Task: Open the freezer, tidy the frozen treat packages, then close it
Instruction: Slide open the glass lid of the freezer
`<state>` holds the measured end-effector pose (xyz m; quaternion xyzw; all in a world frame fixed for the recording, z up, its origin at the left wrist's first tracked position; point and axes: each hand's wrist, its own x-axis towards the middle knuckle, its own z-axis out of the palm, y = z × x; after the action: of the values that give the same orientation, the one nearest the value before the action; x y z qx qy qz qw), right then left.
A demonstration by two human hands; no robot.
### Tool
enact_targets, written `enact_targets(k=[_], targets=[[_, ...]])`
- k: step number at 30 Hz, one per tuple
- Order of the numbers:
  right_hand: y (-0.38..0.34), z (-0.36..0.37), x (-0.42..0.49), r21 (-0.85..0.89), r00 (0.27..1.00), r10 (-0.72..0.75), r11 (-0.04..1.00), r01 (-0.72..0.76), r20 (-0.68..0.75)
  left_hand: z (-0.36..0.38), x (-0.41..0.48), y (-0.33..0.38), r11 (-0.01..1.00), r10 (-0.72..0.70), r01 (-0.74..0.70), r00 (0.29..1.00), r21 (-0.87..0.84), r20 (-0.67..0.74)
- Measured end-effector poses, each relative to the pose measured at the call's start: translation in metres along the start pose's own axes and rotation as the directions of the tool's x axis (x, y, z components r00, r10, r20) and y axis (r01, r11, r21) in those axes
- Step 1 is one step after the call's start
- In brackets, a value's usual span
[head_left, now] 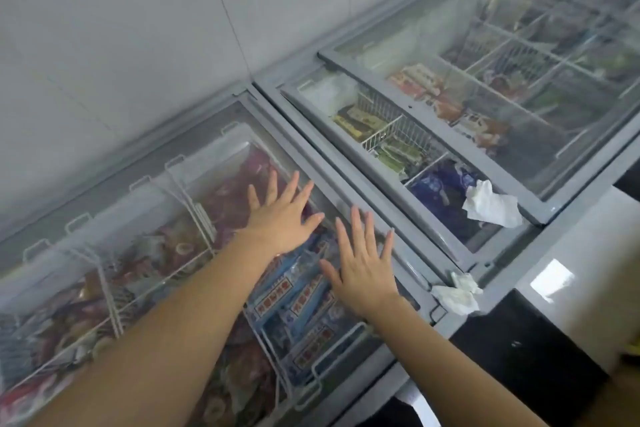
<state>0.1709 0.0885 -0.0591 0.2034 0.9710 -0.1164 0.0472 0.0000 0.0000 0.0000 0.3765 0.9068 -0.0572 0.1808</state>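
A grey chest freezer [294, 146] with a sliding glass lid [145, 218] fills the lower left. Under the glass, white wire baskets hold frozen treat packages: blue ones [298, 308] near the right end, red and purple ones [228, 198] farther back, mixed reddish ones [69, 315] at the left. My left hand [280, 215] lies flat with fingers spread over the right part of the glass. My right hand [363, 270] lies flat beside it, fingers straight, tips near the lid's right frame. Neither hand holds anything.
A second chest freezer [540, 222] stands to the right, its glass lid [519, 80] slid partly aside over baskets of packages. One crumpled white tissue [491, 204] lies on its edge, another tissue [457, 293] between the freezers. A tiled wall [121, 28] runs behind.
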Motion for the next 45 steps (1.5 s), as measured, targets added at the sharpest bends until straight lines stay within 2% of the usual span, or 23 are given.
enact_targets(k=[3, 5, 7, 10, 14, 18, 25, 31, 35, 39, 45], targets=[[0.014, 0.007, 0.008, -0.023, 0.999, 0.044, 0.999, -0.044, 0.008, 0.003, 0.030, 0.022, 0.995, 0.069, -0.072, 0.997, 0.070, 0.044], [0.022, 0.013, 0.011, -0.014, 1.000, 0.026, 1.000, -0.026, 0.004, 0.004, 0.047, 0.026, 0.988, 0.124, -0.129, 0.991, 0.088, 0.056], [0.024, 0.016, 0.012, 0.001, 1.000, 0.017, 1.000, -0.017, 0.004, 0.003, 0.061, 0.026, 0.963, 0.189, -0.203, 0.978, 0.177, 0.092], [0.023, 0.016, 0.015, 0.054, 1.000, 0.011, 0.998, -0.011, 0.014, -0.001, 0.078, 0.022, 0.942, 0.216, -0.250, 0.962, 0.222, 0.165], [0.021, 0.016, 0.012, 0.072, 1.000, 0.007, 0.997, -0.007, -0.011, -0.002, 0.087, 0.019, 0.956, 0.230, -0.253, 0.960, 0.147, 0.160], [0.016, 0.017, 0.012, 0.073, 1.000, 0.019, 0.997, -0.017, -0.022, 0.006, 0.079, 0.017, 0.956, 0.243, -0.252, 0.967, 0.150, 0.078], [-0.008, 0.022, -0.010, 0.096, 0.998, -0.035, 0.995, 0.030, 0.050, 0.024, 0.048, 0.004, 0.980, 0.180, -0.182, 0.983, 0.080, 0.029], [-0.055, 0.038, -0.043, 0.122, 0.971, -0.212, 0.973, 0.198, 0.114, 0.050, -0.014, -0.040, 0.998, 0.066, -0.066, 0.998, 0.014, 0.005], [-0.084, 0.049, -0.066, 0.140, 0.898, -0.403, 0.913, 0.382, 0.176, 0.069, -0.065, -0.082, 1.000, -0.022, 0.022, 1.000, -0.005, 0.009], [-0.118, 0.055, -0.084, 0.174, 0.776, -0.571, 0.821, 0.544, 0.267, 0.094, -0.117, -0.122, 0.993, -0.118, 0.117, 0.993, 0.022, 0.018], [-0.190, 0.074, -0.120, 0.196, 0.588, -0.728, 0.672, 0.714, 0.353, 0.129, -0.207, -0.195, 0.974, -0.214, 0.215, 0.977, -0.073, 0.029]])
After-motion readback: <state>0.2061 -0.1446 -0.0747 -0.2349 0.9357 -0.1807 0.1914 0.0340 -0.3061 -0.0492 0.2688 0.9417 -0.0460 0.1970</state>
